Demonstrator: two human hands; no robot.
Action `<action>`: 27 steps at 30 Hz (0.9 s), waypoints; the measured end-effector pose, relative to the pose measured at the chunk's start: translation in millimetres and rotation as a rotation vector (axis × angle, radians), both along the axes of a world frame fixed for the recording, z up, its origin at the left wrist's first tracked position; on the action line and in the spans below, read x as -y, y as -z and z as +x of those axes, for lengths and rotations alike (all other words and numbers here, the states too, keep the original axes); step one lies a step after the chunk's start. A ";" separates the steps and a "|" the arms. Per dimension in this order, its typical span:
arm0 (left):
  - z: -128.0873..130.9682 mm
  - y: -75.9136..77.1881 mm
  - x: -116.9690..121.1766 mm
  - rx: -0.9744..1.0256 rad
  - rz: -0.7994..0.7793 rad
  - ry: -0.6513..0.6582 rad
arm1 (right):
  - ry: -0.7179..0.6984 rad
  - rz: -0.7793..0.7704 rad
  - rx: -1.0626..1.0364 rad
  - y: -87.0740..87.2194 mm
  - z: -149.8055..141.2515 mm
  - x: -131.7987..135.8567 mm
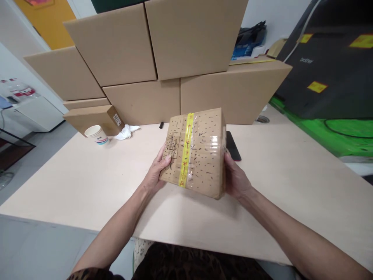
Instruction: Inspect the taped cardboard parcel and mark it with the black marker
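I hold a small cardboard box [201,155] above the table between both hands. It is sealed with clear tape and a yellow printed strip runs across its top. My left hand [155,171] grips its left side, thumb on the top face. My right hand [235,177] presses against its right side, fingers hidden behind the box.
A pale table [87,182] lies below. Large cardboard boxes [163,62] are stacked along its far edge. A paper cup [97,135], a crumpled white tissue [126,132], a black pen [161,125] and a dark phone [233,146] lie on it. A black printer [329,62] stands at right.
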State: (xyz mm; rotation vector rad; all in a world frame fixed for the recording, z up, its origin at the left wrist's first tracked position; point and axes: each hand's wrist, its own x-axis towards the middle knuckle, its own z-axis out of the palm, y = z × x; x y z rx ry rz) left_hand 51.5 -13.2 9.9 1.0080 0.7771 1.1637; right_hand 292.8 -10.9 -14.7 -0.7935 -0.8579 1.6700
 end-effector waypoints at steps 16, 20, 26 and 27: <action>-3.4 -2.8 -4.0 0.017 0.097 -0.298 | -0.001 -0.042 0.052 -18.1 -1.6 6.0; -4.9 -6.6 -3.2 0.142 -0.004 -0.295 | -0.060 -0.129 0.022 -15.6 -3.9 4.2; -6.4 -14.2 0.6 0.171 -0.051 -0.037 | -0.008 -0.051 0.088 -3.7 -0.2 -1.8; -7.2 -15.4 1.5 0.160 -0.022 0.014 | 0.039 -0.016 0.101 -2.6 1.6 -3.8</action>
